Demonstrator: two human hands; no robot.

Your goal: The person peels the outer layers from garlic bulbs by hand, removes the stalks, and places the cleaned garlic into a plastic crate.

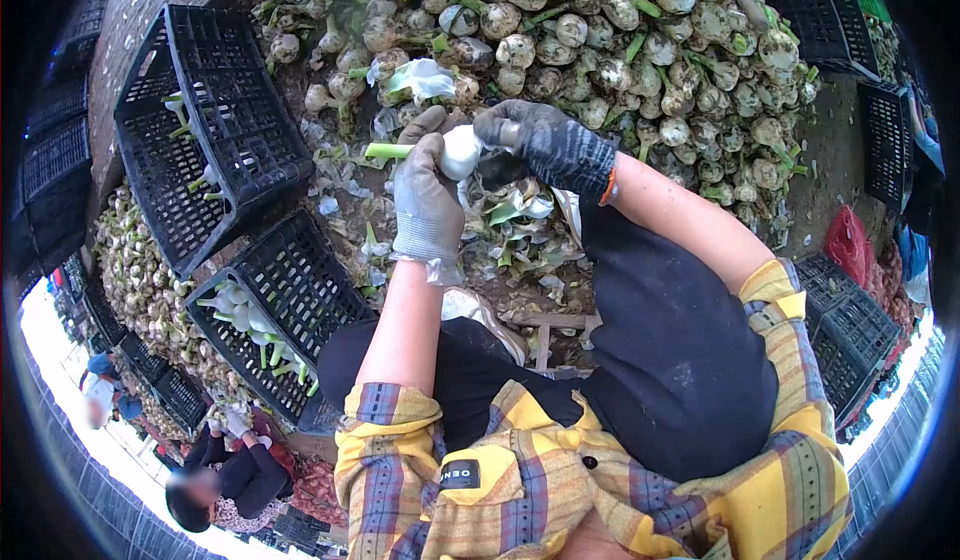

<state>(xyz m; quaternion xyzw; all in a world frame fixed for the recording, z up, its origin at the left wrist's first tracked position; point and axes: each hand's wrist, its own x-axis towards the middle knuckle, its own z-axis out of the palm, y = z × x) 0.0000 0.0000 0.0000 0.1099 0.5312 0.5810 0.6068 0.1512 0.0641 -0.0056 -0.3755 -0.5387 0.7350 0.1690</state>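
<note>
In the head view, my left hand (428, 185), in a pale grey glove, is closed around a peeled white garlic bulb (461, 153). Its short green stem (388, 150) sticks out to the left. My right hand (545, 142), in a dark, soiled glove with an orange cuff, has its fingers curled against the bulb's right side; a pale bit at the fingertips cannot be told as skin or glove. Below the hands lie peeled skins and leaf scraps (515, 208) on the ground. A loose white skin (422, 78) lies just beyond my left hand.
A large heap of unpeeled garlic (600, 50) spreads ahead and right. On the left, a black crate (245, 110) stands tilted, and another crate (310, 270) holds peeled bulbs. Black crates (845, 330) stand at right. Another person (235, 480) works at lower left.
</note>
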